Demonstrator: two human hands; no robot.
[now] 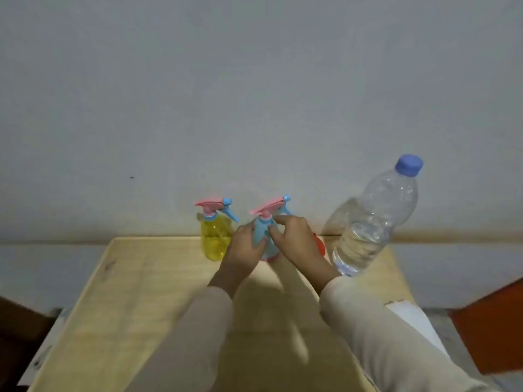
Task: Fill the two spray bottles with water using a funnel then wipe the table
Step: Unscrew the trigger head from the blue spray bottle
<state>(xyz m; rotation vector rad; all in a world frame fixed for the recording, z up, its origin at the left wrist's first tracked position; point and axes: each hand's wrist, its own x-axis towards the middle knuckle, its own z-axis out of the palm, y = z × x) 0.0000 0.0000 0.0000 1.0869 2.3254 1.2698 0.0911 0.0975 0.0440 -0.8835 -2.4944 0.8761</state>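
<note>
— Hands first: what have they got?

— Both are on the blue spray bottle (261,236), which stands on the worktop (147,292) near its far edge. The left hand (244,247) is wrapped round the body, fingers (259,241) curled closed against the plastic. The right hand (294,240) sits at the neck, its fingers pinched in just under the pink trigger head (268,206), which is on the bottle.

— So the head comes off next?

— That is my reading: nothing can be poured until it does. Hold the body firm and low with the left, and turn only the collar with the right, not the trigger, which would flex.

— And the rest?

— The yellow spray bottle (214,239) stands just beyond the left fingers, capped too. Past the right fingers, partly hidden behind the hand, something orange (319,244) shows, perhaps the funnel; I cannot be sure. Further that way stands the water bottle (370,219), blue cap on, well filled.

— Anything to mind?

— Lift the head straight up once loose, so the dip tube clears without tipping the light bottle.
</note>
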